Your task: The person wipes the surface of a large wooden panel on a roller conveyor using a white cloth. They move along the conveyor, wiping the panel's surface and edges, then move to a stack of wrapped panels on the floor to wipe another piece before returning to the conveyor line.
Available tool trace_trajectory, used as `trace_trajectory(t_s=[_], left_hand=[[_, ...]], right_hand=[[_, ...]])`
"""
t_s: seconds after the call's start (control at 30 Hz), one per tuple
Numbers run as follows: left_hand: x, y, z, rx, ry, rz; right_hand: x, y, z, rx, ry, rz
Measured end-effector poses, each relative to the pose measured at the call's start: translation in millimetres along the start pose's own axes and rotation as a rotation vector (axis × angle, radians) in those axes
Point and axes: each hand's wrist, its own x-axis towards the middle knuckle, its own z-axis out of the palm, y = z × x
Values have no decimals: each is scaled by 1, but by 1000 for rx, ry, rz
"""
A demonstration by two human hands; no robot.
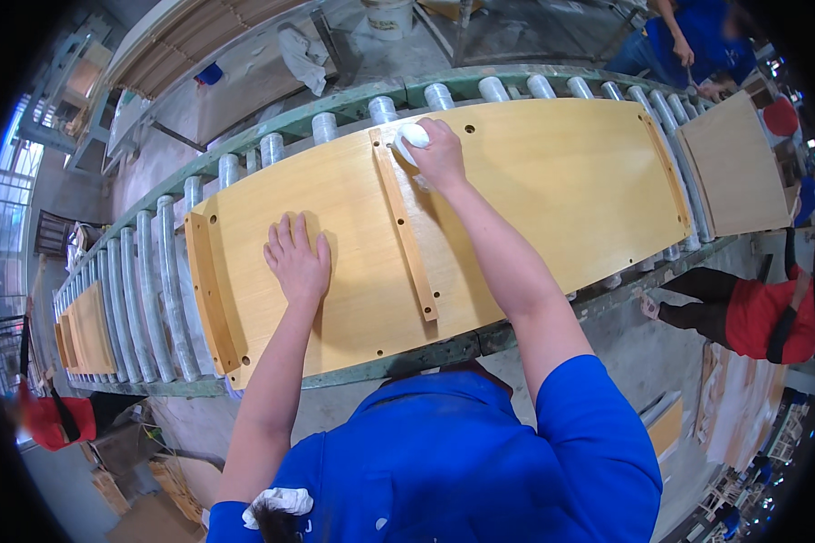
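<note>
A large yellowish wooden panel (pixel 534 181) lies across the rollers before me, with several drilled holes along its edges. Three wooden strips cross it: a left strip (pixel 210 294), a middle strip (pixel 403 226) and a right strip (pixel 666 172). Flat on the panel, between the left and middle strips, rests my left hand (pixel 297 262), its fingers spread. My right hand (pixel 442 156) is closed around a wadded white cloth (pixel 414 136) beside the far end of the middle strip. The cloth's underside is hidden.
The roller conveyor (pixel 163 271) curves from left to right, with a smaller wooden panel (pixel 91 330) at its left end and a plain board (pixel 733 167) at its right. A person in blue (pixel 702 41) works at the far right; another in red (pixel 761 312) stands nearer.
</note>
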Motion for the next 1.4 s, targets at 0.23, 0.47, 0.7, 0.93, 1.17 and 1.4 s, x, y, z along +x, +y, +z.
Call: trace_trajectory(t_s=[0.23, 0.47, 0.7, 0.93, 1.17, 1.4], left_hand=[[0, -1, 5, 38, 68, 38], [-1, -4, 9, 43, 99, 52], [-2, -6, 12, 50, 125, 65], [-3, -6, 13, 81, 114, 57], [-2, -5, 10, 24, 31, 7], [-1, -3, 9, 14, 27, 9]], right_hand=[[-19, -2, -15, -23, -22, 20], [-67, -13, -45, 40, -76, 22], [-127, -27, -84, 86, -124, 52], [-179, -38, -116, 70, -177, 34], [-205, -44, -132, 78, -202, 75], [-208, -41, -132, 52, -213, 54]])
